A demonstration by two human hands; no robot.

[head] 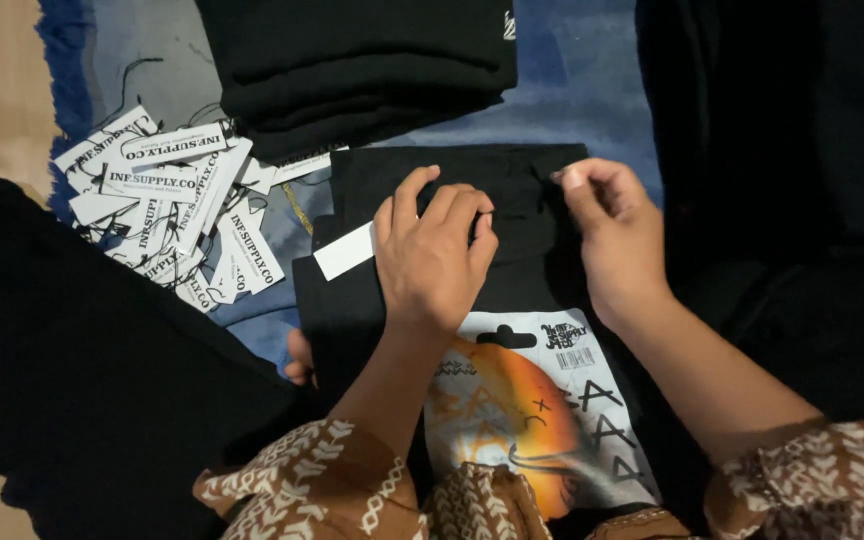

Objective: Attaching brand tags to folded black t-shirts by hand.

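Pinching the top edge of the folded black garment, the left hand curls tight on the cloth beside a white tag, and the right hand nips the same edge. It looks like a tag is being tied on, so the fingers likely need small, careful moves near the neck. That garment lies on the lap, near a pile of white tags.

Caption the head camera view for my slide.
Both hands, left hand and right hand, press a folded black garment beside scattered paper tags.

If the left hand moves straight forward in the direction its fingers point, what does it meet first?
The left hand points up the picture, across the folded black garment it presses. Beyond that garment's far edge, the stack of folded black clothes probably comes first; depth is unclear.
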